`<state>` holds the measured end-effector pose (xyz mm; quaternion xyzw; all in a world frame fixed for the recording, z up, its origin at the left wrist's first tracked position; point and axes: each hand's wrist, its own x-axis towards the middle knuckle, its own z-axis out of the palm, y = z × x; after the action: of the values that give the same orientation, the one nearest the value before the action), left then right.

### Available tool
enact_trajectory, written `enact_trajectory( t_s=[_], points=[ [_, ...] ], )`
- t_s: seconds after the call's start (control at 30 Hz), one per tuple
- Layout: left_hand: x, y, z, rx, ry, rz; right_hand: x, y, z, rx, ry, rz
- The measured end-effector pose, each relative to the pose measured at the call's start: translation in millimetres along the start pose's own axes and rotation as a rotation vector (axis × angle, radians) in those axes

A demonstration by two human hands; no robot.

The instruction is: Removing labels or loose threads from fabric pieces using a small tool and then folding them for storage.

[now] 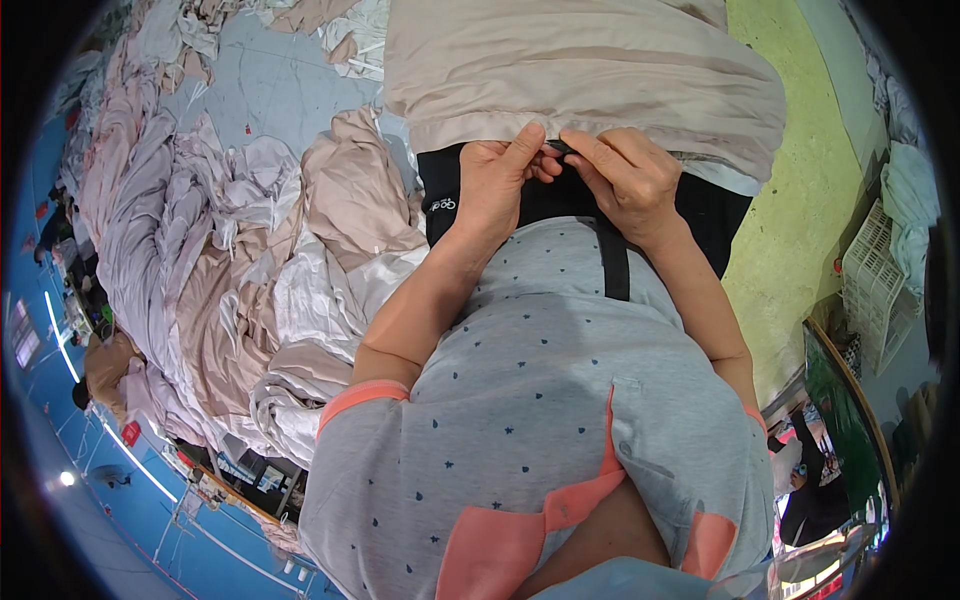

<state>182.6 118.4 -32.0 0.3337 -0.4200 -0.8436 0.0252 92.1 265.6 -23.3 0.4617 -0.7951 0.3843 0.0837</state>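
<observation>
Beige cloth (580, 60) spreads across my lap and away from me, its seamed near edge lying just beyond my fingers. My left hand (498, 180) is closed at that edge, thumb stretched over curled fingers; what it pinches, if anything, is hidden. Close beside it on the right, my right hand (630, 180) is closed with fingertips on a small dark object (560, 146). Its narrow tip points at my left fingertips; its kind is too small to tell. Black cloth (445, 190) covers my lap below both hands.
Large heaps of crumpled beige, white and grey-mauve cloth (240, 270) lie on the left. A yellow-green surface (780, 200) runs along the right, with a white plastic crate (875, 280) beyond it. Another person (105, 370) sits at the far left.
</observation>
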Motion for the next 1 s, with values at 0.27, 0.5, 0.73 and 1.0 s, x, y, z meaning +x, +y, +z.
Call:
enact_trajectory(
  t_s=[0.27,0.5,0.73,1.0],
  points=[
    [0,-1,-1,-0.005,-0.005,0.0,0,1,-1,0.031,-0.015,0.022],
    [0,0,0,-0.017,0.001,-0.011,1,1,-2,0.055,-0.01,0.014],
    [0,4,1,-0.021,-0.003,-0.01,7,1,1,0.324,0.016,0.245],
    [-3,3,3,0.126,0.093,0.144,18,20,11,0.344,-0.208,0.252]
  ],
)
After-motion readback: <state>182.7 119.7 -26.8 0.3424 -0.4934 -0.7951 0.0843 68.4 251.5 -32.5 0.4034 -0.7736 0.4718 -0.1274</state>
